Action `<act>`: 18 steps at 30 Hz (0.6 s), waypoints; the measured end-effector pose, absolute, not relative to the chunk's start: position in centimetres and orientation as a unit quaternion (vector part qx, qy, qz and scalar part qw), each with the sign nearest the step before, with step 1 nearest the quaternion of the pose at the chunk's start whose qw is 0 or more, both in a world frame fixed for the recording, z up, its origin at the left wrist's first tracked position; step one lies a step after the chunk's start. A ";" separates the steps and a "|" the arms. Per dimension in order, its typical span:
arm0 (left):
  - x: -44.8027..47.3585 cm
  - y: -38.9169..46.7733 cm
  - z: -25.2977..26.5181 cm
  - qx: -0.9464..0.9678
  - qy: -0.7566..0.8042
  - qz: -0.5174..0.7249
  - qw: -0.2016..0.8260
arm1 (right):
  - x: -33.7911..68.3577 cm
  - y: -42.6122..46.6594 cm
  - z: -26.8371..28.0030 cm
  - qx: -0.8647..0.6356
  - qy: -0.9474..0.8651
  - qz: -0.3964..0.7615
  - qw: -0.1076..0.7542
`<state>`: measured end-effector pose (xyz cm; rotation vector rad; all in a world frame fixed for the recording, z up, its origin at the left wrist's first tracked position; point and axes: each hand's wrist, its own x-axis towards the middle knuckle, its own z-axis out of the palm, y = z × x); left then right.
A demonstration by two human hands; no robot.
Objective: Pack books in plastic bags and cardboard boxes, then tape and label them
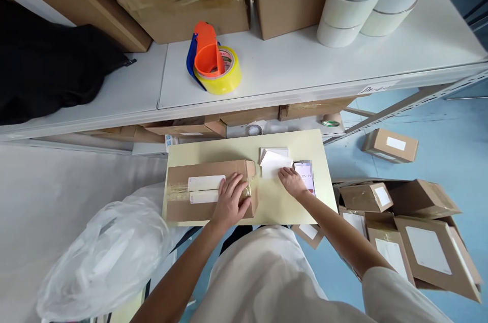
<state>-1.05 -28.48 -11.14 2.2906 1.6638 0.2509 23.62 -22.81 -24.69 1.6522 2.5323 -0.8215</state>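
Note:
A long cardboard box (206, 169) lies on the pale yellow table (290, 211), with clear tape along its seam and a white label (206, 183) split across that seam. On the right end of the box rests my left hand (230, 201), fingers spread over the cardboard. My right hand (292, 182) has its fingers curled together at the lower right corner of a white paper sheet (272, 163), which lies askew over a small stack. Its fingertips are partly hidden. Just right of that hand is a phone (308, 181) with its screen lit.
A shelf (282, 68) beyond the table carries a tape dispenser (215, 61), white rolls (343, 12) and large cartons. Labelled boxes (427, 249) fill a container at right; another box (391, 145) sits on the floor. A plastic bag (110, 257) bulges at left.

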 end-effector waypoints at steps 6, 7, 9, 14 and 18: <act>-0.2 -26.3 -9.6 0.760 0.607 0.156 0.175 | 24.4 -19.9 -22.7 0.596 0.763 -0.247 -0.016; 0.0 -25.6 -9.2 0.753 0.610 0.167 0.184 | 24.5 -19.4 -22.4 0.608 0.755 -0.244 -0.031; 0.6 -24.2 -8.5 0.744 0.613 0.177 0.197 | 24.7 -18.7 -21.7 0.632 0.730 -0.244 -0.093; 3.4 -19.7 -7.4 0.755 0.604 0.161 0.200 | 25.3 -17.5 -19.2 0.584 0.707 -0.292 -0.271; 6.3 -16.6 -7.4 0.805 0.553 0.125 0.173 | 25.4 -17.4 -16.2 0.506 0.781 -0.235 -0.281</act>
